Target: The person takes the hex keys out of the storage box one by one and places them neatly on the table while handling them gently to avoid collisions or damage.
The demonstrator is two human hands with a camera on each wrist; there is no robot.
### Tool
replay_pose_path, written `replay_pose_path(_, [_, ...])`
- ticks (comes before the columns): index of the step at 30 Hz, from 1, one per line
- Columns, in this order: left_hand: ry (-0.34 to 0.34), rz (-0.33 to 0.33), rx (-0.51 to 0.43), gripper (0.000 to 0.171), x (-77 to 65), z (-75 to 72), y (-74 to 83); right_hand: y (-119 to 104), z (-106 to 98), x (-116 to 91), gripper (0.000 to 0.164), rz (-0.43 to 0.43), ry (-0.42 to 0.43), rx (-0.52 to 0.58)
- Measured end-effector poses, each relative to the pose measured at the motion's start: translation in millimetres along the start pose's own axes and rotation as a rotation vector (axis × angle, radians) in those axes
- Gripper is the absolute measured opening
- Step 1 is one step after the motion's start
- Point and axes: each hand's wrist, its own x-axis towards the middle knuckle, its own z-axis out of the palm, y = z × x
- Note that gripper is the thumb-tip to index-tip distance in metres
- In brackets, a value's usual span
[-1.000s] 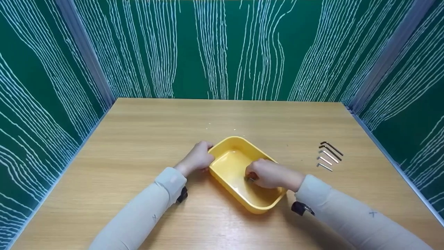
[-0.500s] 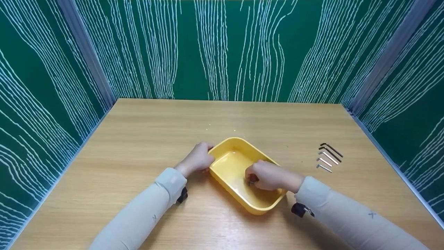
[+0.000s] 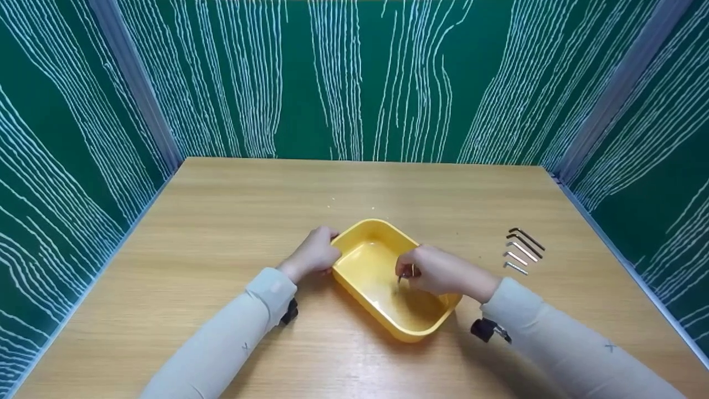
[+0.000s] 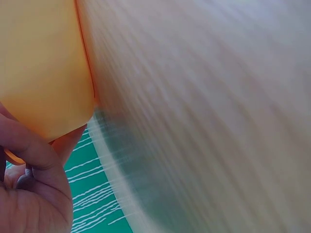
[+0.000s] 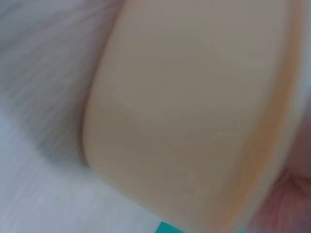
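A yellow plastic bin (image 3: 360,285) sits at an angle on the wooden table. My left hand (image 3: 316,252) grips its left corner, and in the left wrist view the fingers (image 4: 29,141) curl round the rim. Over the inside of the bin, my right hand (image 3: 435,270) pinches a small thin hex key (image 3: 399,281) that points down from the fingertips. In the right wrist view the bin's outer wall (image 5: 180,107) covers most of the picture, with only part of the right hand (image 5: 291,199) showing behind the rim.
Several L-shaped hex keys (image 3: 523,252) lie in a row, graded by size, on the right of the table (image 3: 249,199). A few tiny light specks (image 3: 333,198) lie behind the bin. Green walls (image 3: 382,83) with white lines enclose the table.
My right hand has risen slightly from the bin's floor and shifted a little right, and the hex key now shows below its fingers. The left hand and the bin have stayed put.
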Motion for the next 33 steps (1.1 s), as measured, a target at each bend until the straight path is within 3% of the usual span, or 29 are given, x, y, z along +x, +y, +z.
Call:
replay_pose_path(6, [-0.003,-0.03,-0.006,0.037,-0.3,-1.0,0.8,1.2,-11.4,-3.1,0.02,-0.032,0.068,-0.016])
replay_pose_path(11, [-0.004,-0.042,-0.03,0.038,0.0,-0.8,0.3,2.1,-20.7,-7.0,0.02,0.002,0.087,-0.005])
replay_pose_path(23, [-0.009,0.036,0.002,0.039,-0.9,-1.2,-0.6,12.0,-34.0,-18.9,0.022,0.022,0.15,0.015])
replay_pose_path(33, [-0.004,0.018,-0.008,0.041,0.3,-0.1,-1.1,23.4,-41.8,-26.9,0.019,0.089,0.203,0.03])
